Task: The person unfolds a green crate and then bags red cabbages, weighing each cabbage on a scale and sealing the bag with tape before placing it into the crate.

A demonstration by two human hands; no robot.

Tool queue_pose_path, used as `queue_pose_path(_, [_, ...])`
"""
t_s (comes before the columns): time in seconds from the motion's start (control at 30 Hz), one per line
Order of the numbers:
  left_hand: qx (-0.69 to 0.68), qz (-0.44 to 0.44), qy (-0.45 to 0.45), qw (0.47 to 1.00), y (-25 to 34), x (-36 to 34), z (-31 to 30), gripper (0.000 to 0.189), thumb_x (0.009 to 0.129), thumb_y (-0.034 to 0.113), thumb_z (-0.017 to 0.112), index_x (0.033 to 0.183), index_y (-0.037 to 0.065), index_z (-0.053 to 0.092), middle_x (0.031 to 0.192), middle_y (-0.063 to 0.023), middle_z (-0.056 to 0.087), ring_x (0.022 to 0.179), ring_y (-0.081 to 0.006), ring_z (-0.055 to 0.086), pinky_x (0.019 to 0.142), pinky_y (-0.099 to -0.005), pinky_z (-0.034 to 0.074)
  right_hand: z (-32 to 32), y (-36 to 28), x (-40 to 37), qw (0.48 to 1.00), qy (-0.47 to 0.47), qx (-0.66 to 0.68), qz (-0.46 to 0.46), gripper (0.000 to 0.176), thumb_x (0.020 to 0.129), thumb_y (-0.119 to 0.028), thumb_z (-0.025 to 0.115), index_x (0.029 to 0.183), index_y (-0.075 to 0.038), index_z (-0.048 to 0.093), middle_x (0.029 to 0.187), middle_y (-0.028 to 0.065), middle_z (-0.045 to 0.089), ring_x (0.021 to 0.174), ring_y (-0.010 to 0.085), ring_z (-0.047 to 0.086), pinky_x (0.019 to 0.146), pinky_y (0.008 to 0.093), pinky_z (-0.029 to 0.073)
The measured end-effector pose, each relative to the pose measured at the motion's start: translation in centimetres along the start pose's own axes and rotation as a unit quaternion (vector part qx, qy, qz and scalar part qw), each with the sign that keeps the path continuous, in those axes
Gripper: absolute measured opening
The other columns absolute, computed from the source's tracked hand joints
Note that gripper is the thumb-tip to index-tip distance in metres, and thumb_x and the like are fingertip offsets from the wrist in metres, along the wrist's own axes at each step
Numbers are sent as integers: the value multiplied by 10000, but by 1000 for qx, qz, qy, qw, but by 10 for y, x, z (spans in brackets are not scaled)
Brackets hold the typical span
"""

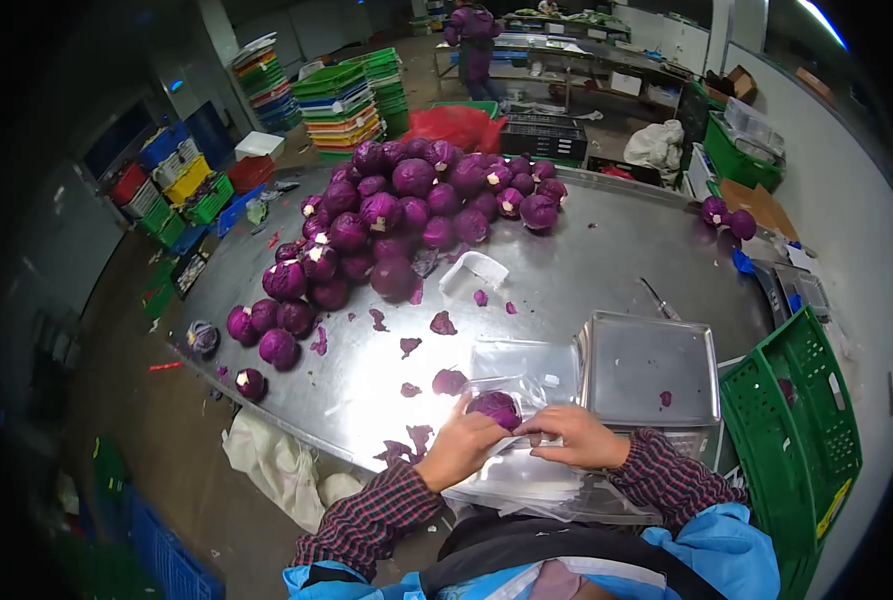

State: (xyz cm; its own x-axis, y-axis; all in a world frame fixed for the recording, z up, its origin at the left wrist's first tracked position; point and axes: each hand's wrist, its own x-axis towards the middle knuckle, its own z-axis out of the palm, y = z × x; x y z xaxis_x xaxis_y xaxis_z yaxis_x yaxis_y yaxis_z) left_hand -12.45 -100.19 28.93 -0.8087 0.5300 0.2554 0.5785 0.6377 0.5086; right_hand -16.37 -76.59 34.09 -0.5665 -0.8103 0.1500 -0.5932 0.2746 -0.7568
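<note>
At the near edge of the metal table, a purple cabbage (pixel 495 408) sits partly inside a clear plastic bag (pixel 532 392). My left hand (pixel 464 440) is at the cabbage's left side, its fingers closed on the bag's near edge. My right hand (pixel 574 437) pinches the bag just right of the cabbage, thumb and fingers together. Below both hands lies a stack of clear plastic bags (pixel 527 475). A metal tray (pixel 652 370) lies to the right of the bag.
A large heap of purple cabbages (pixel 392 215) covers the table's far left. Loose leaves, a white foam tray (pixel 474 272) and a knife (pixel 657 298) lie on the metal table (pixel 607 240). Green crates (pixel 795 420) stand at the right. A person (pixel 475 45) stands far back.
</note>
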Motion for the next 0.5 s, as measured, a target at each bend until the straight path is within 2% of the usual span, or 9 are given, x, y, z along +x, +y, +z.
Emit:
queue_pose_path(0.03, [-64,-29,77,995,13,-4,-1,157,735,117,718,888,136,688,726,2,620,792,-179,631,1101,-519,241,-4,-1,-4,1000,-23,-16,-13,321,783,-149,679,1089,-64,628,940,95,647,829,257,623,744,356,497])
queue_pose_path(0.13, [-86,-95,149,981,26,-23,3,174,736,46,707,872,154,712,742,-10,649,786,-173,632,1092,-525,250,-11,-1,-9,997,-68,2,-36,274,795,-167,677,1046,-64,645,922,86,647,817,256,619,756,348,494])
queue_pose_path(0.17, [-88,-92,171,977,30,-26,5,150,722,65,731,846,149,716,727,-8,644,752,-168,625,1095,-518,241,-12,-1,-4,995,-57,22,-81,219,805,-197,678,964,-48,661,867,96,632,788,266,612,728,348,488])
queue_pose_path(0.2, [-88,-96,172,977,34,-28,7,150,722,65,731,846,149,716,727,-8,644,752,-168,625,1095,-518,241,-12,-1,2,995,-61,24,-82,219,805,-197,678,964,-48,661,867,96,632,788,266,612,728,348,488])
queue_pose_path(0.27, [-64,-76,165,981,37,-25,5,130,712,107,753,829,152,719,730,0,643,752,-162,621,1102,-522,222,-8,-3,19,998,22,53,-4,224,812,-242,681,872,-28,658,842,120,618,756,277,607,680,355,478])
queue_pose_path(0.3, [-57,-80,165,981,38,-22,4,123,688,139,771,795,150,711,709,8,628,731,-157,610,1114,-536,195,-6,-8,28,999,28,17,20,298,791,-311,704,809,-20,642,795,135,610,710,298,607,638,376,471])
queue_pose_path(0.33, [-60,-81,165,981,35,-21,4,123,688,139,771,795,150,711,709,8,628,731,-157,610,1114,-536,195,-1,-12,34,999,26,16,22,298,791,-311,704,809,-20,642,795,135,610,710,298,607,638,376,471])
queue_pose_path(0.4, [-33,-67,183,980,30,-19,9,138,699,170,764,824,147,708,679,14,567,715,-166,580,1114,-559,182,8,-15,39,996,-62,-61,12,361,754,-372,727,786,-25,631,748,133,610,685,315,609,620,385,472])
queue_pose_path(0.5, [-24,-56,206,977,31,-21,7,123,682,168,767,775,142,691,685,15,559,719,-162,576,1114,-579,190,11,-16,39,997,-72,-31,19,372,722,-370,747,772,-27,610,720,130,602,691,329,608,619,402,472])
